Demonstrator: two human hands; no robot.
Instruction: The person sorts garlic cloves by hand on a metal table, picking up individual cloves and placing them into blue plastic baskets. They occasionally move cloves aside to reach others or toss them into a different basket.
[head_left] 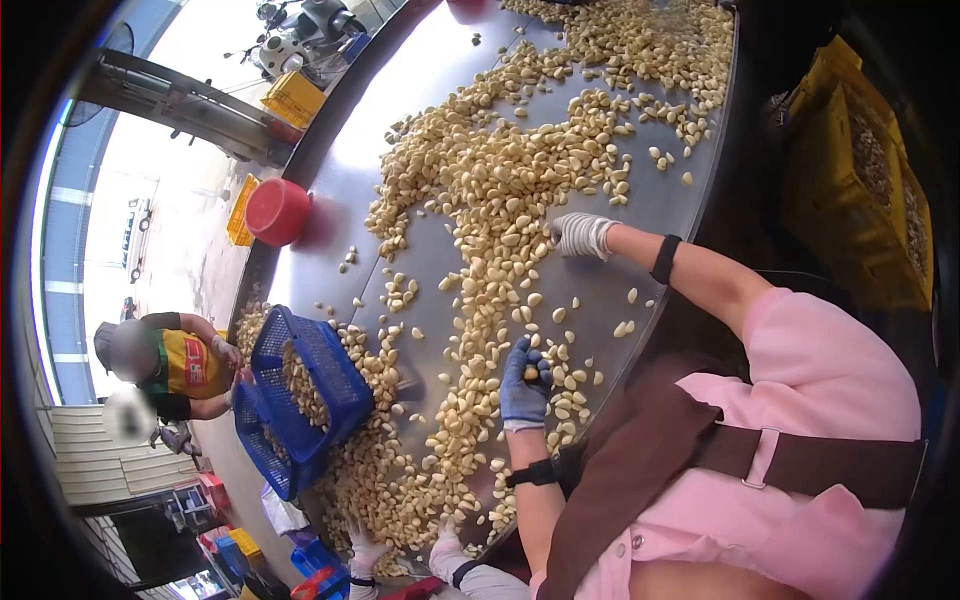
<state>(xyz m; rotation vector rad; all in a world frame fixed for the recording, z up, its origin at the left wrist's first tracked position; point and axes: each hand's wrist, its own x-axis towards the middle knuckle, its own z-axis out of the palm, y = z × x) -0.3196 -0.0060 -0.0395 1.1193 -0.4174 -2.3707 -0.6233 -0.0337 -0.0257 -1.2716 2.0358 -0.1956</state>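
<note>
Peeled garlic cloves (490,190) lie in a long heap over a metal table (650,185). My left hand (524,390), in a blue glove, is closed around a brownish garlic clove (531,373) above the near edge of the heap. Loose cloves lie beside and below it. Farther along the table, my right hand (583,236) wears a white ribbed glove. Its fingers curl in at the border of the heap, and what they hold, if anything, is hidden.
Blue baskets (345,385) with cloves stand at the far edge, held by a person (190,360). Another person's white-gloved hands (447,550) work in the heap. A red bowl (277,212) stands on the table. Yellow crates (850,170) are at the right.
</note>
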